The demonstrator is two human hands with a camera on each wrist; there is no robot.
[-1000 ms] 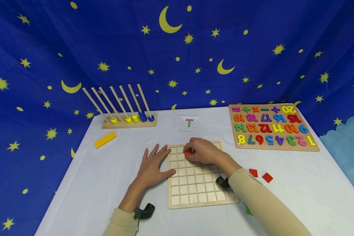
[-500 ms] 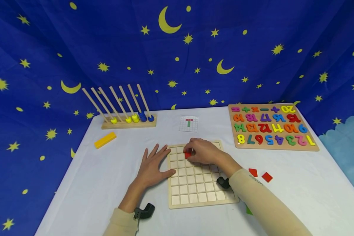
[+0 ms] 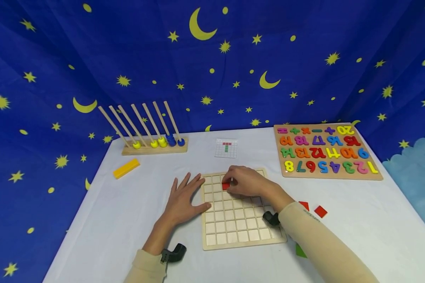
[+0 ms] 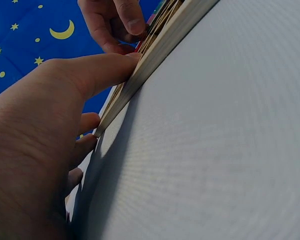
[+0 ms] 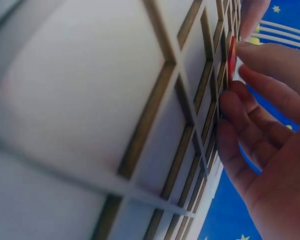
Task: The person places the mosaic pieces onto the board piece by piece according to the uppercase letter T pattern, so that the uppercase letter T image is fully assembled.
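Right sleeve, shifted rightward, partly hides one loose square while the right grip pinches a red tile.

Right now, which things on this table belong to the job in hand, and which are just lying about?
In use, or likely to be:
grid board
red tile at the right hand
two loose red pieces
green piece
pattern card

Apparently just lying about:
peg rack with rings
yellow block
number board

So the right hand has a tile on the grid board, card straight behind that grip, abacus back-left, number board back-right, left hand off to its left, and two loose tiles front-right.
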